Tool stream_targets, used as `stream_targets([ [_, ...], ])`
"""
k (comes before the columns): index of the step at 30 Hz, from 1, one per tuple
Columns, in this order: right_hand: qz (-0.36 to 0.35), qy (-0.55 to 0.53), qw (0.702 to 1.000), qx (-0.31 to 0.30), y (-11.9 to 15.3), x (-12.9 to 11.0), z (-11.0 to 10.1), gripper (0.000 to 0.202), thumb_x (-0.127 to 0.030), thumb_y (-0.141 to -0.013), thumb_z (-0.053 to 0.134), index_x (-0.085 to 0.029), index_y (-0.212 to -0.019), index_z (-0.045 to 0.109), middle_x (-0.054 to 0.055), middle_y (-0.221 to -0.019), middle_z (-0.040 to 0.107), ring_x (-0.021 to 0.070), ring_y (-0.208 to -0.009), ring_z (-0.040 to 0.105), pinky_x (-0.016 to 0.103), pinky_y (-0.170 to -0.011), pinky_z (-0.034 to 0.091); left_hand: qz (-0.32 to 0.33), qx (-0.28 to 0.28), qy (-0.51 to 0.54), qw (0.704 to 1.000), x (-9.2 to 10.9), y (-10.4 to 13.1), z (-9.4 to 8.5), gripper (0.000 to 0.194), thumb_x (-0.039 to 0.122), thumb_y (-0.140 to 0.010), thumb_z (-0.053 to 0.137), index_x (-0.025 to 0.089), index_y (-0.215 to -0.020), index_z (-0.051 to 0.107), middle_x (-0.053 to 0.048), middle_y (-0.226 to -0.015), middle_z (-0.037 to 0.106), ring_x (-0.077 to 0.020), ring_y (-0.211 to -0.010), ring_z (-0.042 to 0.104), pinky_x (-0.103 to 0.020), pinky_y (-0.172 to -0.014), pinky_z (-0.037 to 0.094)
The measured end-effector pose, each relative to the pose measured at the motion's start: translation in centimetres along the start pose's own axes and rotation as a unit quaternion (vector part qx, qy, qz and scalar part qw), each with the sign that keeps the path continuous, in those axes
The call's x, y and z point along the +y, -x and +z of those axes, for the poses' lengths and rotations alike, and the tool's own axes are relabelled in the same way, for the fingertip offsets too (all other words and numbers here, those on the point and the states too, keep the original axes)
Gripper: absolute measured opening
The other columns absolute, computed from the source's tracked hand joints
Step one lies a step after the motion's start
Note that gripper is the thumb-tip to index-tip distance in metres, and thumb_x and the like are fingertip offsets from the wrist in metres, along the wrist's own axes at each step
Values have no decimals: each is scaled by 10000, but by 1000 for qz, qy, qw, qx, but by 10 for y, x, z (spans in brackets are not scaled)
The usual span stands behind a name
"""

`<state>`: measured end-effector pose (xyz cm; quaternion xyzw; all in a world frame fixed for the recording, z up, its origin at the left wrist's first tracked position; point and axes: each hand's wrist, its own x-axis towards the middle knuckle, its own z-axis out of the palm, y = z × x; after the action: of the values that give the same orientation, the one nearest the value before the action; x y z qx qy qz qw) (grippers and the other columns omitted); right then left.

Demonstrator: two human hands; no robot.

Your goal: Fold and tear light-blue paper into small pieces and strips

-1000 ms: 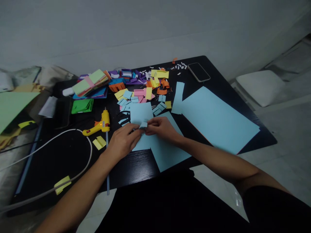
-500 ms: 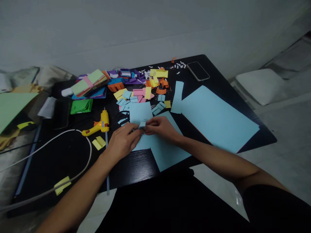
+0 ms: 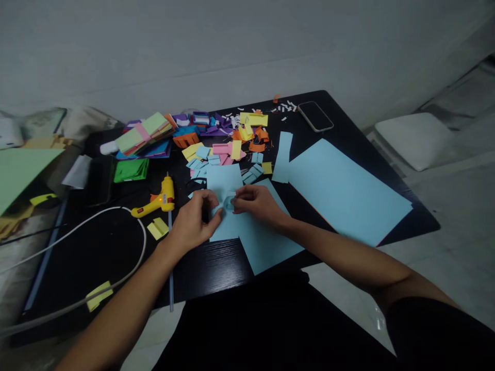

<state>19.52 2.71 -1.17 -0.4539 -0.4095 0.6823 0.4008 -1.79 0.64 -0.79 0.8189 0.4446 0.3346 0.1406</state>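
My right hand (image 3: 257,205) pinches a small curled light-blue paper strip (image 3: 229,204) between thumb and fingers. Just left of the strip is my left hand (image 3: 195,219), its thumb and forefinger apart; whether its thumb tip touches the strip I cannot tell. Beneath both hands lies a light-blue paper sheet (image 3: 225,178), overlapping a larger blue sheet (image 3: 266,252) to its right. Folded blue paper pieces (image 3: 253,174) lie just beyond the sheets. Scissors, mostly hidden, seem to lie by my left fingers.
A yellow glue gun (image 3: 164,196) with a glue stick stands left of my left hand, its white cable (image 3: 145,239) looping over the black table (image 3: 216,263). Coloured paper pieces (image 3: 253,119) cover the back. A phone (image 3: 315,116) and blue sheets (image 3: 348,190) lie to the right.
My left fingers have spread from a pinch and moved slightly left off the blue strip. The strip now shows a curled shape in my right hand, which stays nearly in place.
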Motion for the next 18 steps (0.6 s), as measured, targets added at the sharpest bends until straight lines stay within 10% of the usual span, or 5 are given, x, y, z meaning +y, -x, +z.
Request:
stream_targets([
  [18,2,-60,996,-61,1,1,-2,437,-346,-672,923,-213,-820,533,-32,-690,706,160,-684,741,332,-726,651,-132,-61,268,952,2,-2,7,468,284,-919,729,200,-1351,572,-63,-1061,742,-184,-928,736,-311,-846,604],
])
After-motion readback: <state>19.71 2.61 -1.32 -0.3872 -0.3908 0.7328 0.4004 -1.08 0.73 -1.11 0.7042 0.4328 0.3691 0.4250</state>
